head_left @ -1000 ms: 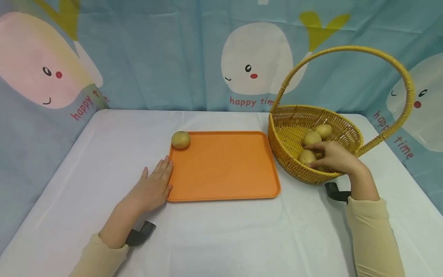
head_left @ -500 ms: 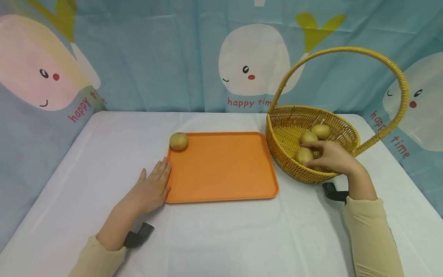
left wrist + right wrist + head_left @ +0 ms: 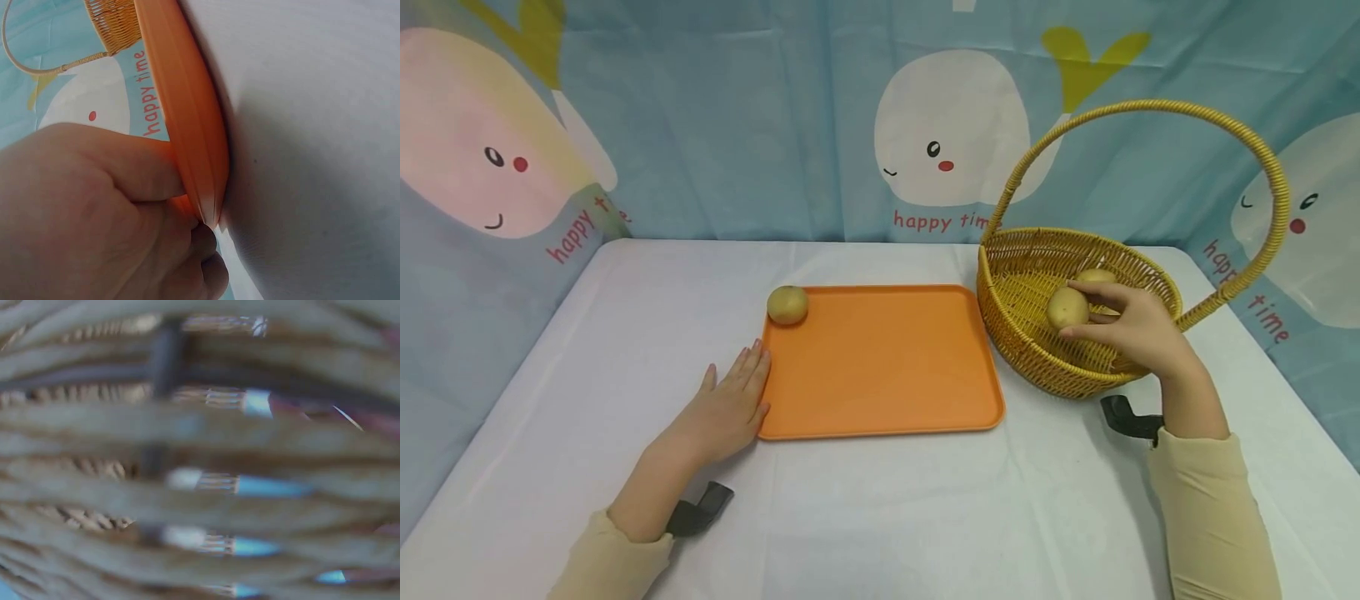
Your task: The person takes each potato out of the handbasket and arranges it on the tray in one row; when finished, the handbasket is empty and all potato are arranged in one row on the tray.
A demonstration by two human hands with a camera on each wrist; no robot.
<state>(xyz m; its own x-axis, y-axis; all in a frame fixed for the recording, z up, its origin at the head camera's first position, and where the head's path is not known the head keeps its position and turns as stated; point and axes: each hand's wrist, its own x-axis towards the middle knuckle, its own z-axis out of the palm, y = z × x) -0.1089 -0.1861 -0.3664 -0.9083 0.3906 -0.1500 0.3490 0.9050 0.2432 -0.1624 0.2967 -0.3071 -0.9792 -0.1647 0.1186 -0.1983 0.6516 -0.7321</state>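
Observation:
In the head view my right hand (image 3: pixel 1138 329) is inside the wicker basket (image 3: pixel 1022 350), pinching a potato (image 3: pixel 1067 308) between thumb and fingers. Partly behind those fingers lies another potato (image 3: pixel 1096 276); anything under the hand is hidden. My left hand (image 3: pixel 722 412) rests with straight fingers along the left rim of the orange tray (image 3: pixel 880 367). From the left wrist, the thumb (image 3: pixel 147 172) touches the tray's edge (image 3: pixel 194 125). One more potato (image 3: pixel 787 305) sits at the tray's far left corner.
A tall arched handle (image 3: pixel 1273 196) rises over the basket, close to the right forearm. White cloth (image 3: pixel 880 517) covers the table, and a blue printed curtain (image 3: pixel 820 125) hangs behind it. Blurred basket weave (image 3: pixel 200 431) fills the right wrist view.
My right hand has taken hold of the front potato and lifted it slightly, away from the basket's near wall. The middle potato is now out of sight. The left hand stays on the tray.

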